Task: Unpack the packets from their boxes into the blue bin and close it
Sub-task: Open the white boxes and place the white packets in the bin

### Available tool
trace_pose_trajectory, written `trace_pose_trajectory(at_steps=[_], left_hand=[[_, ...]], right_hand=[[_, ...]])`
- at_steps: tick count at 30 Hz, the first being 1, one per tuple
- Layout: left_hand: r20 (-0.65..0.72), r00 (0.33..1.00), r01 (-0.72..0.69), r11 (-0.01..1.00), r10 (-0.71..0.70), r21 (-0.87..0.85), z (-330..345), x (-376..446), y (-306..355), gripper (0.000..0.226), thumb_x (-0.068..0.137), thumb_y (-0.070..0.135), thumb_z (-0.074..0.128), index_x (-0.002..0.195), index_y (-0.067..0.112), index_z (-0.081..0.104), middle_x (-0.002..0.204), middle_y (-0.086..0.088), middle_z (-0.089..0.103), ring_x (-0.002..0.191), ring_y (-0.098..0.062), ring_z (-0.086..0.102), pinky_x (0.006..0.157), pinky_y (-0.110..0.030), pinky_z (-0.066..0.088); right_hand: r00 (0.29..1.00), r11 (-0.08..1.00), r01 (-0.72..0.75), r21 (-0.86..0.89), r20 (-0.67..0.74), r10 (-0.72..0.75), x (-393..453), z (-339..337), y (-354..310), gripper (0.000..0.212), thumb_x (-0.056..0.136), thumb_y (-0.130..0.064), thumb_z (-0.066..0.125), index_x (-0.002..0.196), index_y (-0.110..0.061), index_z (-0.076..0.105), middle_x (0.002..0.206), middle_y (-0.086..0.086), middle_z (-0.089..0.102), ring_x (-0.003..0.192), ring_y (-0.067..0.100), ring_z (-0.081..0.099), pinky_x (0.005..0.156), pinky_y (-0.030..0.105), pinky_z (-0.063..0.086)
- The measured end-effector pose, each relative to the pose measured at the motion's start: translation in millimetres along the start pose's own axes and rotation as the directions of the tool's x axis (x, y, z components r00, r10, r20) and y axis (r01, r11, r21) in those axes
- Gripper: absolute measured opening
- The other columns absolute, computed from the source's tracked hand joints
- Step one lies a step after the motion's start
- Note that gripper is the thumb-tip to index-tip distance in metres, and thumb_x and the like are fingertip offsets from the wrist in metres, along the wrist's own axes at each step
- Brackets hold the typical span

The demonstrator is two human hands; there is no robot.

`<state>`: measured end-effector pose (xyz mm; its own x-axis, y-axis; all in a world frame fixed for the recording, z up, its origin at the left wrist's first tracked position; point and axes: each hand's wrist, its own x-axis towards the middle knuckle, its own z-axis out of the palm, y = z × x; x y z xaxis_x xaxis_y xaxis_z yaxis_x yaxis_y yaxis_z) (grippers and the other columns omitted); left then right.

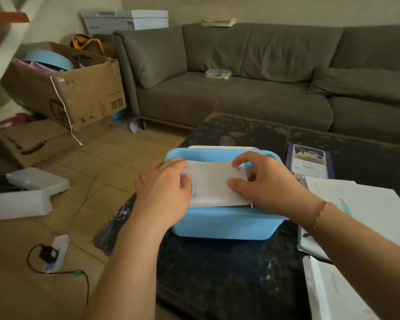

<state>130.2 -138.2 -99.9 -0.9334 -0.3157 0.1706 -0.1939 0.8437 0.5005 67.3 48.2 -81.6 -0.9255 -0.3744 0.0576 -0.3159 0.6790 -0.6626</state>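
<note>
1. A white packet (214, 185) is held over the open blue bin (222, 224) on the dark tabletop (229, 273).
2. It is gripped by left hand (164, 188) and right hand (263, 181) fingers at its ends.
3. Packet print is unreadable.

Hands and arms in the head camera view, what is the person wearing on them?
Both forearms are bare, with no sleeves in view. The right hand has a thin reddish thread bracelet around its wrist. The left hand and its wrist show no jewellery, watch or glove.
</note>
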Motion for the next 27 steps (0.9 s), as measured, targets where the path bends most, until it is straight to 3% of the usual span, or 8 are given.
trace_pose_trajectory(at_steps=[3,9,14,17,19,21,24,27], left_hand=[[0.046,0.999,-0.018,1.000,0.018,0.012,0.1,3.2,-2.8,0.043,0.103,0.035,0.038,0.145,0.028,0.043,0.158,0.013,0.033,0.148,-0.015,0.021,0.120,-0.053,0.015],[0.076,0.997,-0.006,0.999,0.009,-0.035,-1.4,12.0,-0.8,0.049,0.101,0.042,0.044,0.147,0.025,0.041,0.156,0.007,0.037,0.141,-0.017,0.037,0.116,-0.042,0.030],[0.065,0.998,0.018,0.995,-0.011,-0.101,-0.5,15.2,-0.5,0.053,0.098,0.042,0.051,0.147,0.023,0.042,0.154,0.005,0.038,0.138,-0.016,0.040,0.109,-0.033,0.033],[0.127,0.992,0.009,0.979,0.017,-0.203,-7.6,12.9,-7.6,0.050,0.103,0.029,0.042,0.152,0.031,0.032,0.159,0.008,0.030,0.138,-0.012,0.036,0.103,-0.027,0.030],[0.181,0.983,0.029,0.967,0.018,-0.254,-14.5,10.6,-17.5,0.052,0.104,0.021,0.038,0.153,0.038,0.029,0.157,0.010,0.032,0.129,-0.007,0.038,0.096,-0.026,0.029],[0.210,0.976,0.008,0.965,0.049,-0.262,-18.0,9.5,-26.6,0.053,0.104,0.016,0.040,0.152,0.037,0.031,0.157,0.014,0.030,0.130,0.001,0.031,0.101,-0.022,0.026],[0.228,0.969,-0.035,0.963,0.098,-0.266,-14.4,10.7,-33.9,0.053,0.104,0.013,0.043,0.153,0.029,0.032,0.159,0.020,0.022,0.138,0.010,0.015,0.110,-0.015,0.010],[0.244,0.967,-0.027,0.977,0.080,-0.212,-10.0,12.5,-34.2,0.054,0.104,0.018,0.043,0.154,0.033,0.027,0.159,0.026,0.016,0.146,0.005,0.012,0.115,-0.021,0.010]], right_hand=[[0.999,0.986,0.050,-0.157,0.016,-0.048,-2.0,0.6,6.4,0.032,0.088,-0.043,0.063,0.116,-0.029,0.056,0.066,-0.014,0.048,0.059,0.005,0.050,0.053,0.011,0.034],[0.999,0.977,0.047,-0.207,-0.015,-0.051,-1.6,7.7,8.7,0.039,0.090,-0.047,0.059,0.123,-0.027,0.052,0.070,-0.015,0.046,0.071,0.009,0.053,0.067,0.021,0.041],[0.994,0.954,0.075,-0.292,-0.052,-0.094,-6.1,6.6,7.7,0.039,0.088,-0.053,0.058,0.116,-0.027,0.057,0.072,-0.013,0.048,0.074,0.012,0.055,0.066,0.026,0.044],[0.970,0.919,0.179,-0.352,-0.090,-0.224,-8.2,4.7,7.4,0.043,0.084,-0.060,0.058,0.117,-0.032,0.059,0.103,-0.011,0.053,0.098,0.012,0.051,0.079,0.029,0.048],[0.941,0.892,0.311,-0.327,-0.026,-0.338,-7.2,4.0,4.8,0.049,0.083,-0.061,0.059,0.124,-0.036,0.058,0.128,-0.012,0.050,0.120,0.013,0.043,0.100,0.034,0.044],[0.914,0.868,0.404,-0.290,0.086,-0.397,-3.4,6.8,-0.2,0.057,0.082,-0.065,0.057,0.131,-0.037,0.054,0.142,-0.010,0.044,0.134,0.015,0.034,0.111,0.040,0.035],[0.893,0.851,0.447,-0.275,0.196,-0.406,5.3,16.9,-8.8,0.069,0.080,-0.068,0.055,0.141,-0.035,0.045,0.155,-0.007,0.033,0.145,0.020,0.023,0.118,0.045,0.023],[0.908,0.873,0.401,-0.278,0.249,-0.338,11.0,23.4,-12.4,0.071,0.085,-0.064,0.056,0.147,-0.038,0.034,0.160,-0.008,0.021,0.149,0.019,0.013,0.121,0.044,0.013]])
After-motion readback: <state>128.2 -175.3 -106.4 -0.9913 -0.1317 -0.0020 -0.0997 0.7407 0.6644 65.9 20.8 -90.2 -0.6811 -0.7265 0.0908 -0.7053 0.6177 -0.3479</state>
